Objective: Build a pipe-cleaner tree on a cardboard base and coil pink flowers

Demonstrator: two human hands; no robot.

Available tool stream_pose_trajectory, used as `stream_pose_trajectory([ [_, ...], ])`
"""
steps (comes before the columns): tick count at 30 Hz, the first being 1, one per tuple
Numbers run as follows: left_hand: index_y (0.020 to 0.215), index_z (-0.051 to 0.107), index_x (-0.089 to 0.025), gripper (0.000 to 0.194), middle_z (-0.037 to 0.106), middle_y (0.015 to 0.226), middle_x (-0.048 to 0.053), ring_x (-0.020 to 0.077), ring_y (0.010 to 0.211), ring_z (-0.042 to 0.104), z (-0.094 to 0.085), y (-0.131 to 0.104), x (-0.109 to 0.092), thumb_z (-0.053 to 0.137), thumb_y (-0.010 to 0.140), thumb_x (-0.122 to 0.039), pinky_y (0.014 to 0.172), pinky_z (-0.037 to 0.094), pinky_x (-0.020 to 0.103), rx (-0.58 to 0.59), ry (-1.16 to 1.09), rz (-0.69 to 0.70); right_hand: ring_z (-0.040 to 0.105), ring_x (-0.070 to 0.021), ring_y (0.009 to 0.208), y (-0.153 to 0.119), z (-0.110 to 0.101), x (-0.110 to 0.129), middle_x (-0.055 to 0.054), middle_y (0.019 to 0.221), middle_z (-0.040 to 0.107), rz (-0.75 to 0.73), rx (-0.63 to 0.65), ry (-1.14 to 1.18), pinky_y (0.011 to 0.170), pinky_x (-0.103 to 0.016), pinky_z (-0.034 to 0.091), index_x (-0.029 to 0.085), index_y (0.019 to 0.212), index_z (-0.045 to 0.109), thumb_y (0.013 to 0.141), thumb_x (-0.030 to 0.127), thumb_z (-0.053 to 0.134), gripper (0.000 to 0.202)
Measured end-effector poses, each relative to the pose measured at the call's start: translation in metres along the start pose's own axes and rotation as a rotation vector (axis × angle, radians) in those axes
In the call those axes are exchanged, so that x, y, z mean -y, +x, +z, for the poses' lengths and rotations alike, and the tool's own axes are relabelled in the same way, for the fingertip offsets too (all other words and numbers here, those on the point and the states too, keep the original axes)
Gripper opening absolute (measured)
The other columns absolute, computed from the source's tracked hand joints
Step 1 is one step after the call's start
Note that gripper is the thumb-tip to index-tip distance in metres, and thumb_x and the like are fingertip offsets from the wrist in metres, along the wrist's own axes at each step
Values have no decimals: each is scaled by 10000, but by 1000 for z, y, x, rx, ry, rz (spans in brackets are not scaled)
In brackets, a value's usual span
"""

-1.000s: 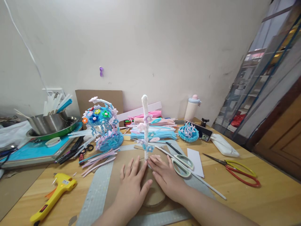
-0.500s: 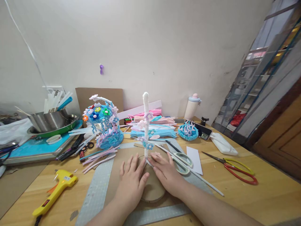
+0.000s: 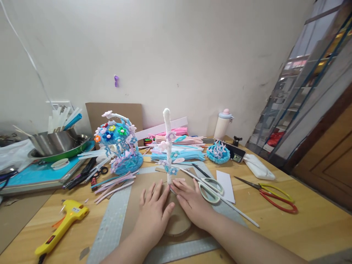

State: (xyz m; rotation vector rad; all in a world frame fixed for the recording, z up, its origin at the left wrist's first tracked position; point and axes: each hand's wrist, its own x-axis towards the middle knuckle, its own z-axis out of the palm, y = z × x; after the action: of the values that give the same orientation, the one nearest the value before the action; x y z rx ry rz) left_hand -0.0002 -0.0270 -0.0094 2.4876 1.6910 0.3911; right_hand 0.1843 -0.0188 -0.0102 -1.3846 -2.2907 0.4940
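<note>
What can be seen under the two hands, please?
A round cardboard piece on a larger cardboard sheet. The surface directly beneath the hands is covered and cannot be seen.

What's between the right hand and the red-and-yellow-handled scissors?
Head view: pale green scissors, a thin white rod and a white card lie between the right hand and those red-and-yellow-handled scissors.
</note>
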Motion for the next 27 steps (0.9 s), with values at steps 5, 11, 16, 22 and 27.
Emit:
stream_pose_trajectory([
  [5,1397,325,-344,532,250,1508,-26,293,1377,200,-1,0,-1,303,902,-538,1084,117,550,26,8,2,214,-200,1376,0,0,1,39,1469,319,4,13,-7,1076,-603,-37,361,1375,347,957,278,275,432],
  [11,1406,307,-330,618,230,1518,17,303,1380,187,1,-1,0,297,865,-628,1080,132,562,9,32,47,182,-201,1385,1,-1,3,66,1480,290,31,18,-43,1077,-605,-30,371,1370,352,947,265,280,442],
  [16,1424,239,-347,667,217,1520,17,309,1384,171,3,-1,5,304,842,-665,1076,130,578,3,46,89,154,-211,1392,2,-2,4,85,1483,272,53,41,-55,1073,-610,-40,387,1366,355,941,259,279,450],
  [22,1441,120,-356,712,200,1523,-6,327,1381,173,3,0,10,350,836,-653,1071,134,595,3,56,161,113,-207,1400,4,-3,3,104,1488,252,65,57,-45,1079,-601,-35,400,1350,378,940,259,279,445],
  [27,1445,77,-354,744,156,1530,-20,336,1384,154,4,1,12,388,831,-635,1070,144,595,12,71,180,89,-207,1403,6,-5,3,115,1497,217,63,73,-35,1085,-594,-24,411,1354,366,936,247,283,457],
])
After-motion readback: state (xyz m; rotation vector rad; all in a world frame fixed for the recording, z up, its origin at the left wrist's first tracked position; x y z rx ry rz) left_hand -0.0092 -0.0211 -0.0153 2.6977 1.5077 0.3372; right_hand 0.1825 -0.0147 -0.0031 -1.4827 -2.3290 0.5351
